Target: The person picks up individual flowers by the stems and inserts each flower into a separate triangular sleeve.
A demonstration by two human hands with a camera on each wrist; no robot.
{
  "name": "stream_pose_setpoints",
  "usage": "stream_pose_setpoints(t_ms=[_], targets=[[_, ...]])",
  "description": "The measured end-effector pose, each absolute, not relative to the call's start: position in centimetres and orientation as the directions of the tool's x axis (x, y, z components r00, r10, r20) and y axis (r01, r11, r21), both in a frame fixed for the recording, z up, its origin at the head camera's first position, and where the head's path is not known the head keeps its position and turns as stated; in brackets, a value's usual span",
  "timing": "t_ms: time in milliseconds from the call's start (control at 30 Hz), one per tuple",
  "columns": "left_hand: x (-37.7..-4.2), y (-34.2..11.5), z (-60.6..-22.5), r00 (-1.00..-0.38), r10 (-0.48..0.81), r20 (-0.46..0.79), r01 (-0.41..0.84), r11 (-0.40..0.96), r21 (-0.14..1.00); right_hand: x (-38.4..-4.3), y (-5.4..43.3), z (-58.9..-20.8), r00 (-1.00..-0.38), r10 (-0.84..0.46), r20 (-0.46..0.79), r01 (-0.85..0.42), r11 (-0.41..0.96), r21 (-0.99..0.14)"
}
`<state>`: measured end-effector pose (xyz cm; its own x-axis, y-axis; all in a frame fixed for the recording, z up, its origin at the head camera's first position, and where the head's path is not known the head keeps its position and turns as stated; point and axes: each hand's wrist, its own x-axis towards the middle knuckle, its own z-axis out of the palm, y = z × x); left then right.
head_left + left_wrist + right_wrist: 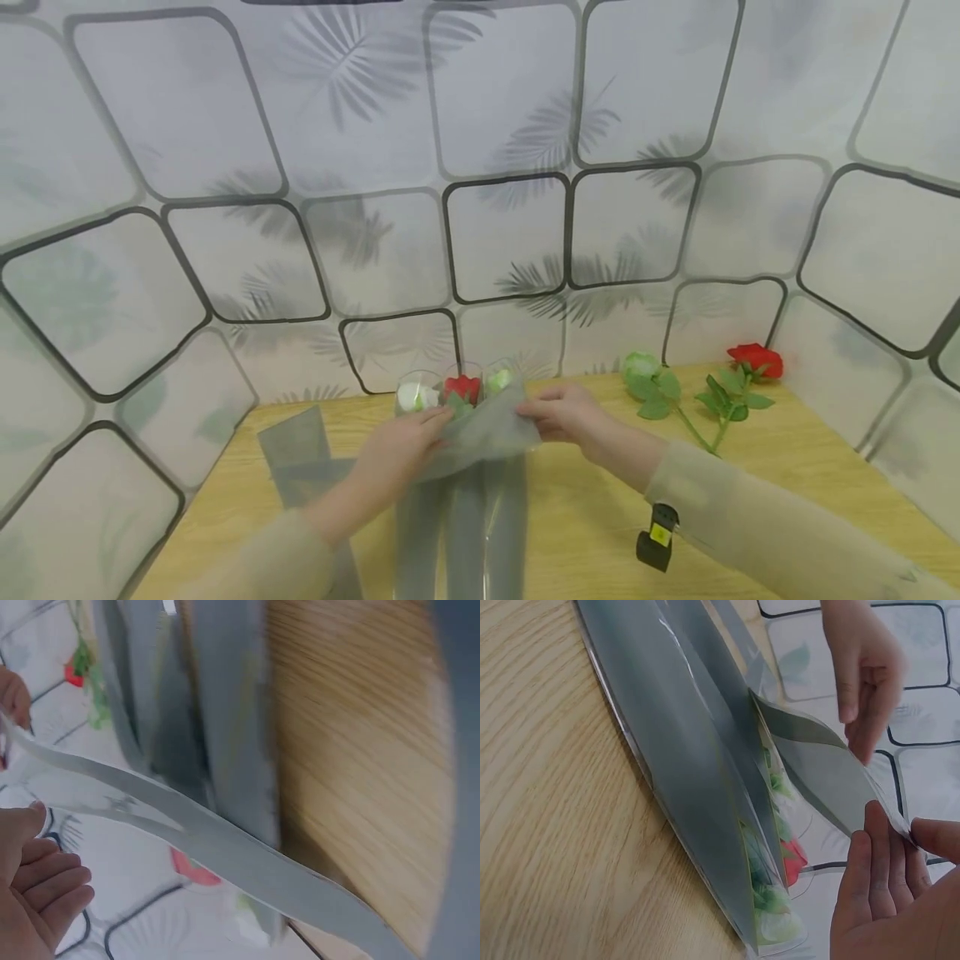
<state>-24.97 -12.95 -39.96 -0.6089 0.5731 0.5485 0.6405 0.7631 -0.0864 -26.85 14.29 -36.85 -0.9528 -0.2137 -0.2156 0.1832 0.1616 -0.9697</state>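
My right hand point(566, 417) pinches the edge of a grey translucent wrapping sheet point(487, 429) between thumb and fingers, as the right wrist view also shows. My left hand point(393, 454) is at the sheet's other side, its fingertips right at the edge and its fingers loosely bent in the right wrist view. Under the sheet lie long grey flower sleeves point(465, 533) with clear tops. Out of them show a white flower point(415, 397), a red rose point(462, 387) and a pale green flower point(498, 381). The sheet partly covers the sleeves.
Another grey strip point(296, 442) lies left on the wooden table point(600, 525). At the back right are a loose pale green flower point(642, 367) and a loose red rose point(753, 360) with leafy stems. A patterned curtain point(510, 242) stands behind. A black device hangs near my right sleeve.
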Motion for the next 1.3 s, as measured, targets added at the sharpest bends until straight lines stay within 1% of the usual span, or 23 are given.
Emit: stream_pose_setpoints(t_ms=[100, 200, 367, 500, 600, 767, 967, 1100, 1300], targets=[[-24.9, -11.6, -39.4, -0.677, 0.541, 0.499, 0.627, 0.779, 0.007, -26.5, 14.5, -36.8, -0.953, -0.211, -0.219, 0.183, 0.179, -0.967], [-25.0, -10.2, -38.8, -0.709, 0.536, 0.459, 0.634, 0.769, 0.083, -26.0, 14.7, -36.8, -0.952, -0.221, -0.213, 0.171, 0.194, -0.966], [-25.2, -8.2, -38.5, -0.693, 0.571, 0.440, 0.684, 0.713, 0.154, -25.3, 14.5, -37.0, -0.949, -0.245, -0.200, 0.149, 0.211, -0.966], [-25.0, -7.1, -38.6, -0.686, 0.598, 0.414, 0.710, 0.675, 0.202, -25.0, 14.3, -37.3, -0.952, -0.234, -0.200, 0.147, 0.223, -0.964], [-24.8, -6.5, -38.8, -0.670, 0.610, 0.423, 0.725, 0.661, 0.194, -24.8, 14.1, -37.3, -0.957, -0.214, -0.196, 0.140, 0.251, -0.958], [-24.7, -6.1, -39.3, -0.632, 0.608, 0.480, 0.741, 0.655, 0.146, -24.6, 14.2, -37.2, -0.963, -0.211, -0.168, 0.103, 0.286, -0.953], [-24.8, -6.0, -39.5, -0.640, 0.602, 0.477, 0.738, 0.656, 0.162, -24.3, 14.3, -37.3, -0.969, -0.221, -0.109, 0.033, 0.323, -0.946], [-24.7, -6.0, -39.3, -0.649, 0.599, 0.468, 0.731, 0.661, 0.168, -24.2, 14.4, -37.5, -0.974, -0.208, -0.094, 0.017, 0.343, -0.939], [-24.9, -6.0, -39.1, -0.628, 0.586, 0.512, 0.738, 0.656, 0.154, -24.5, 14.4, -37.9, -0.980, -0.176, -0.087, 0.023, 0.337, -0.941]])
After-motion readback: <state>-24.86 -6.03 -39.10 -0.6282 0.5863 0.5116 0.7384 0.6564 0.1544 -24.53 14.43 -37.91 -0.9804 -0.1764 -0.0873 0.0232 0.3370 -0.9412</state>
